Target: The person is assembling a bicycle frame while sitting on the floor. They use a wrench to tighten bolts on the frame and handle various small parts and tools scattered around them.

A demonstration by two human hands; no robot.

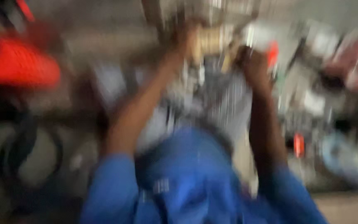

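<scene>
Two bare forearms rise from blue sleeves (195, 186) at the bottom of the frame toward a brass-coloured metal part (210, 41) at upper centre, every outline smeared by heavy motion blur. The left hand (183, 43) sits against the left edge of the brass piece; the right hand (253, 62) is just to its right and a little lower, close to a small orange-red object (273, 53). Whether the fingers of either hand are closed around anything or merely resting there cannot be told through the blur. Below and between the hands lies a mass of grey metal parts (220, 99), its details unreadable. A bright orange-red shape (19, 62) fills the upper left of the frame, with dark looping hose or cable (30, 145) beneath it at lower left. On the right, a cluttered spread of pale, reddish and dark items (332, 83) runs to the frame's edge, including another small red piece (298, 145) and a pale blue rounded object (340, 155) at lower right.
</scene>
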